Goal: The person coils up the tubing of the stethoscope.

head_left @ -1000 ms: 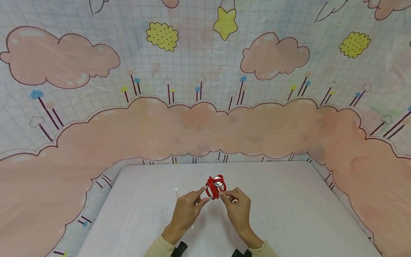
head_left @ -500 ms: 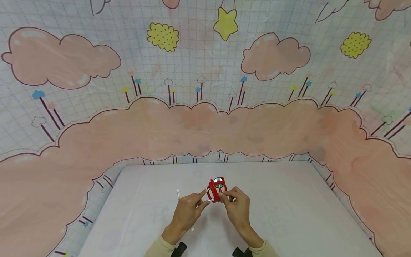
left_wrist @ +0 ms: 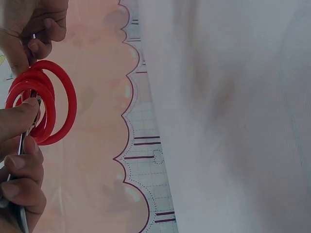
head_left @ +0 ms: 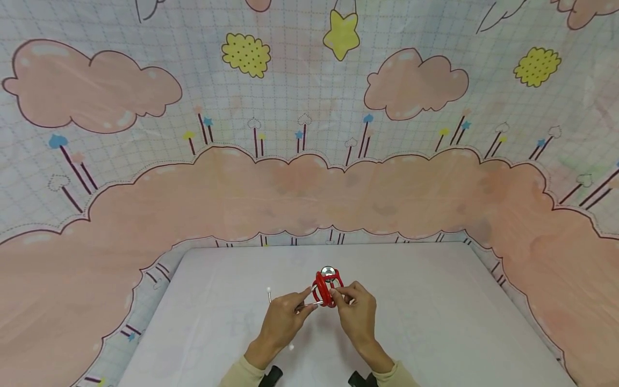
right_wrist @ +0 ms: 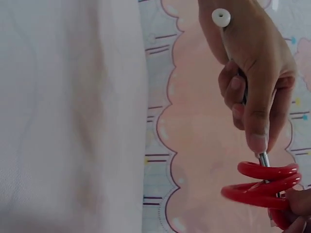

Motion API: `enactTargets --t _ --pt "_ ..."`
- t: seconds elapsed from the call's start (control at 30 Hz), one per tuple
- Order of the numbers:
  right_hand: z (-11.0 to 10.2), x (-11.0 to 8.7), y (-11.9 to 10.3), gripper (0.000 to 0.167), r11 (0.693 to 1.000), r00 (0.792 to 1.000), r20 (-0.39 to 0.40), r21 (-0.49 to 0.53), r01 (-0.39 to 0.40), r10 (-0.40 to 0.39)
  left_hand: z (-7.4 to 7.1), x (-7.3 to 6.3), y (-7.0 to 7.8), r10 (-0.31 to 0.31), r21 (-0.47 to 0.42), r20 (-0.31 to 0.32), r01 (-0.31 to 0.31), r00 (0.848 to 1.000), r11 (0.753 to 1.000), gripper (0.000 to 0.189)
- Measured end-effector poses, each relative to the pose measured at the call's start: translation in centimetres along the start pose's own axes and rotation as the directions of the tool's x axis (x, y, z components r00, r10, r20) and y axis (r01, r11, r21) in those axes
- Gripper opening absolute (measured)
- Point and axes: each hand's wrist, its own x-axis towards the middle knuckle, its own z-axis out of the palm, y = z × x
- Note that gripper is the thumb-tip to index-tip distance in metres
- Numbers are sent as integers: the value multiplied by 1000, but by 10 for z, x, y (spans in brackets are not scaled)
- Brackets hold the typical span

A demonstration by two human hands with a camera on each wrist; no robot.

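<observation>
Both hands hold an object of red rings point(head_left: 323, 289) on shiny metal rods, with a round silver part point(head_left: 328, 271) at its far end. My left hand point(head_left: 280, 318) pinches the rods between thumb and fingers on the object's left side. White caps tip the rods; one cap point(head_left: 268, 290) shows beyond the left hand, and another cap point(right_wrist: 221, 18) shows in the right wrist view. My right hand point(head_left: 359, 314) pinches the object's right side with thumb and forefinger. In the left wrist view the red rings point(left_wrist: 70, 102) look like separate loops. Fingers hide where the rods join.
A white tabletop point(head_left: 435, 312) lies under the hands. Behind it hangs a backdrop point(head_left: 309, 199) printed with clouds and stars. Black straps point(head_left: 271, 375) sit at the wrists.
The red-ringed object has tipped and lowered slightly toward me, and the silver part now stands more clear of the rings. Both hands keep their hold, almost in place.
</observation>
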Motion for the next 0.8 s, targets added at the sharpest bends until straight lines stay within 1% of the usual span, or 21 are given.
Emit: enactTargets --t 0.1,0.2,0.3,0.37,0.43,0.5,0.57,0.63,0.67,0.7,0.73,0.8 --pt "2 0 3 7 998 996 -59 -22 61 -62 2 0 0 5 -1 -14 -5 1000 1000 39" --pt "5 1 7 9 988 982 -112 -53 144 -149 2 0 1 -23 -1 -16 23 1000 1000 40" --pt "6 2 11 17 975 968 -136 -95 200 -212 4 0 -1 -43 9 -23 44 999 999 41" --pt "6 3 13 25 973 967 -134 -108 203 -217 5 -1 -2 -55 19 -28 56 998 998 41" --pt "6 3 15 31 976 973 -112 -110 188 -200 5 -1 -4 -59 23 -28 59 998 998 41" --pt "6 2 15 32 984 983 -78 -86 158 -164 5 -1 -6 -59 20 -21 60 998 998 41" --pt "5 2 16 29 993 993 -30 -30 114 -115 5 -1 -7 -62 7 -3 62 998 998 40" --pt "4 2 17 27 998 998 32 41 53 -55 5 -1 -8 -69 -14 21 69 997 998 40" --pt "3 3 17 27 997 997 70 81 7 -13 5 -1 -9 -72 -26 35 73 997 997 39" --pt "2 4 18 27 991 993 113 124 -47 33 5 -1 -11 -80 -36 49 82 996 996 39" --pt "1 6 19 28 981 984 158 164 -104 78 6 -2 -12 -90 -48 64 93 994 995 38" --pt "-2 9 21 30 948 954 248 225 -224 167 5 -1 -14 -108 -68 97 115 989 991 37"
